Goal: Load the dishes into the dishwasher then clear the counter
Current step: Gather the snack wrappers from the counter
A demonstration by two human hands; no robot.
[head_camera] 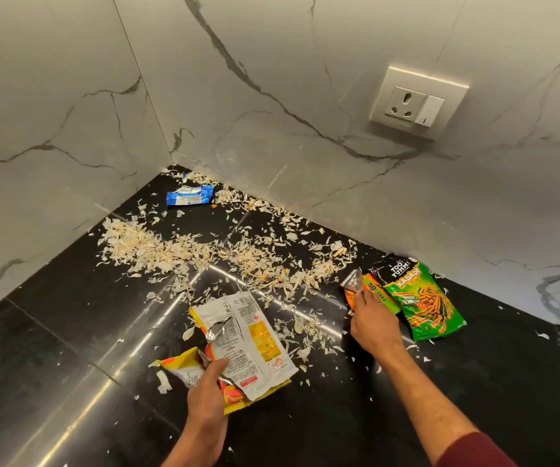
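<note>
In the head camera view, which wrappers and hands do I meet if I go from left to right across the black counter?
Blue wrapper near the corner → left hand gripping the yellow-and-white wrappers → right hand pinching the small orange wrapper → green snack packet.

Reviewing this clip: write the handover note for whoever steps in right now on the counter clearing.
Left hand grips the yellow-and-white wrappers.
Right hand pinches the orange packet beside the green snack bag.
Blue wrapper lies in the far corner; garlic peels are strewn over the black counter.
Done: some wrappers gathered.
Left: green bag, blue wrapper, all peels. Dishwasher is out of view.
</note>
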